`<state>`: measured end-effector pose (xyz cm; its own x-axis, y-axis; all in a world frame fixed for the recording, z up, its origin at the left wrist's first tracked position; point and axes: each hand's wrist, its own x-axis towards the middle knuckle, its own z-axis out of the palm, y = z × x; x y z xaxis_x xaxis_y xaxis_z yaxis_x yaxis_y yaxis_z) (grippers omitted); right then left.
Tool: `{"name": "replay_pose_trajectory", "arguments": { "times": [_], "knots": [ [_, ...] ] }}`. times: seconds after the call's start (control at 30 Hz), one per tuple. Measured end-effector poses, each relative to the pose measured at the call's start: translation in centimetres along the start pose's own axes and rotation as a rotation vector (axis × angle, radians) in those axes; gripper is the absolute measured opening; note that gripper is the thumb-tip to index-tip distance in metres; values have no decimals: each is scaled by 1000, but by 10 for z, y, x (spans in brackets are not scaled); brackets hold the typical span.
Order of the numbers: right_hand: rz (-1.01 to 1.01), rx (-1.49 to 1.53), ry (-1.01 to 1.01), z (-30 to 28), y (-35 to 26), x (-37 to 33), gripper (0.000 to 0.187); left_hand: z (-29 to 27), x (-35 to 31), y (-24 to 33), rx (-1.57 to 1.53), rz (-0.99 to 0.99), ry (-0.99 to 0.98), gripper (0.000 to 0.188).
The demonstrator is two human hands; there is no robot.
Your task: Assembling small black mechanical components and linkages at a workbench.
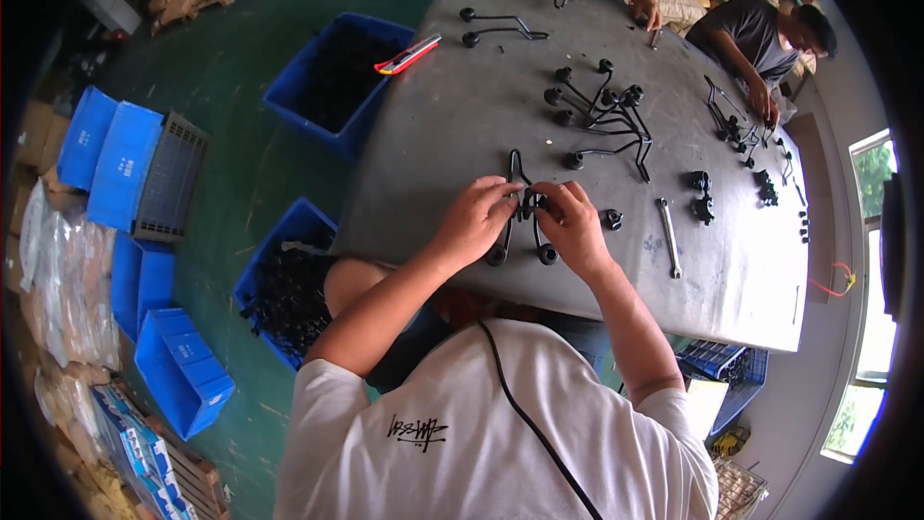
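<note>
Near the front edge of the table, my left hand (478, 218) and my right hand (575, 223) meet over a black bent metal rod (511, 166) with a looped top. Its two legs end in round black pieces (548, 253) pointing toward me. Both hands are closed, fingertips pinching at a small black fitting (527, 202) midway along the rod; fingers partly hide it. Right of my right hand lies a loose black round piece (612, 220). A wrench (669, 239) rests farther right, beside a pair of black fittings (702, 196).
Bent rods (643, 140) with round ends lie mid-table. A red utility knife (408, 56) sits at the left edge. Blue bins of black parts (344, 135) stand on the floor at left. Two people work across the table; one person's hand (763, 101) handles rods.
</note>
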<state>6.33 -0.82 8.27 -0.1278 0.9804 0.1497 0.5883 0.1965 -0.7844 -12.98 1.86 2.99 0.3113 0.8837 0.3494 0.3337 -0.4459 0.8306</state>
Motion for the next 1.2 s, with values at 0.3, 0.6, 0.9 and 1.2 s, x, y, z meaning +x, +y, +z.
{"name": "replay_pose_trajectory", "arguments": {
  "times": [0.3, 0.6, 0.9, 1.2],
  "knots": [
    [27, -1, 28, 6, 7, 2, 35, -6, -7, 1, -101, 37, 2, 26],
    [15, -48, 33, 13, 5, 6, 36, -5, 1, 2, -187, -211, -34, 33],
    [46, -79, -11, 10, 4, 14, 35, -16, 11, 1, 49, -33, -128, 27],
    [53, -143, -69, 9, -1, 25, 35, -20, 25, -11, -12, -284, -283, 36]
  ]
}}
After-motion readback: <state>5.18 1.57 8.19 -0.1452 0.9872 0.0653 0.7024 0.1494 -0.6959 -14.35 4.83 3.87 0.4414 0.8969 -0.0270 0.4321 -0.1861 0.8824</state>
